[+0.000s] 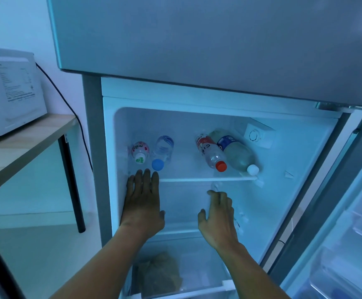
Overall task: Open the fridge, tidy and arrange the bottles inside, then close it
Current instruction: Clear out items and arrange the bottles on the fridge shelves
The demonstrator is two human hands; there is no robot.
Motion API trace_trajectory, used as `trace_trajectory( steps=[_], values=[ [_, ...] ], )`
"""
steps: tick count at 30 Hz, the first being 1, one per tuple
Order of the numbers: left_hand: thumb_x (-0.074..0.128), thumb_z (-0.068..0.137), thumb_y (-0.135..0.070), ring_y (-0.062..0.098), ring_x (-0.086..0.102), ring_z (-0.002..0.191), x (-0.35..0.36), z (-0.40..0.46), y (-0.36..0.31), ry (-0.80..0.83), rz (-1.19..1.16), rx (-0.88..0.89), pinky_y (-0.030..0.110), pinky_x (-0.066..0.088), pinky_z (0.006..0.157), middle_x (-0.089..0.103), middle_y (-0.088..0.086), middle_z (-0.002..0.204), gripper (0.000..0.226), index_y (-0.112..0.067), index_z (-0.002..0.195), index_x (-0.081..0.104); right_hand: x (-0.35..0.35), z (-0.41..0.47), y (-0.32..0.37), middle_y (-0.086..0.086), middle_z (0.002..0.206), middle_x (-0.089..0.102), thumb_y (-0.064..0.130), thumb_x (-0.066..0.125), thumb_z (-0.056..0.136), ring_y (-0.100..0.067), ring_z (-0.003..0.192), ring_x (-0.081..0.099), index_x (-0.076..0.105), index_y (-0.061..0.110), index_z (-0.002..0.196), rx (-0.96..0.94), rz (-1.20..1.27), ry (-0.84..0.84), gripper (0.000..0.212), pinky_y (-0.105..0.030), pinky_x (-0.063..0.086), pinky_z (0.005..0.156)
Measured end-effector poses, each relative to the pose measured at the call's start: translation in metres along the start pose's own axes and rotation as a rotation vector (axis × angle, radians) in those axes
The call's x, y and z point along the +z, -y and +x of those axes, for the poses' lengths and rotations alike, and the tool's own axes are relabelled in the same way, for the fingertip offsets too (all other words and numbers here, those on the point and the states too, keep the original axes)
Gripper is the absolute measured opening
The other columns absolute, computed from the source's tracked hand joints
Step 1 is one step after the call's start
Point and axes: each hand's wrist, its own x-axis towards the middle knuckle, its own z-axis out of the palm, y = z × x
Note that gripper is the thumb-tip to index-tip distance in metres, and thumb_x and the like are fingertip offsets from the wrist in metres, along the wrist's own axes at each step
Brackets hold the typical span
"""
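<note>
Fridge door (pixel 348 223) cut off at right edge. Bottle labels (pixel 206 145) too blurred to read. Bag (pixel 158 270) contents in bottom drawer unclear.

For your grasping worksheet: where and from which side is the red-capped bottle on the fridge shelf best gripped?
Grip the red-capped bottle around its neck and shoulder, just behind the cap, coming from the open front. It lies on its side, cap towards the door, with the white-capped bottle close along its right, so the left flank is probably freer.
</note>
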Motion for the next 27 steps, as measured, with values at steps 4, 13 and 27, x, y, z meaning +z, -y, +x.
trace_trajectory(
  steps=[4,13,27],
  values=[
    [0.083,0.050,-0.045,0.044,0.033,0.139,0.006,0.001,0.000,-0.032,0.017,0.004,0.053,0.010,0.116,0.038,0.025,0.150,0.114,0.001,0.144,0.038,0.017,0.000,-0.008,-0.003,0.137,0.040,0.027,0.052,0.093,-0.024,0.131,0.034,0.040,0.018,0.143,-0.013,-0.019,0.197,0.053,-0.036,0.033,0.110],
    [0.063,0.075,-0.054,0.044,0.027,0.139,0.012,0.001,-0.003,-0.130,0.013,0.004,0.054,0.013,0.118,0.034,0.025,0.150,0.096,0.001,0.147,0.029,0.070,0.008,-0.025,-0.010,0.148,0.041,0.032,0.047,0.098,-0.028,0.137,0.036,0.034,0.013,0.149,-0.042,-0.052,0.477,0.056,-0.036,0.034,0.111],
    [0.060,0.084,-0.037,0.033,0.021,0.146,0.066,-0.041,-0.009,-0.050,-0.294,0.035,0.049,0.035,0.110,0.018,0.014,0.159,0.084,-0.010,0.153,0.020,0.121,-0.018,-0.062,-0.001,0.166,-0.010,0.051,0.025,0.101,-0.020,0.153,-0.012,-0.001,0.016,0.159,-0.216,-0.190,0.439,0.072,-0.033,-0.014,0.119]
  ],
)
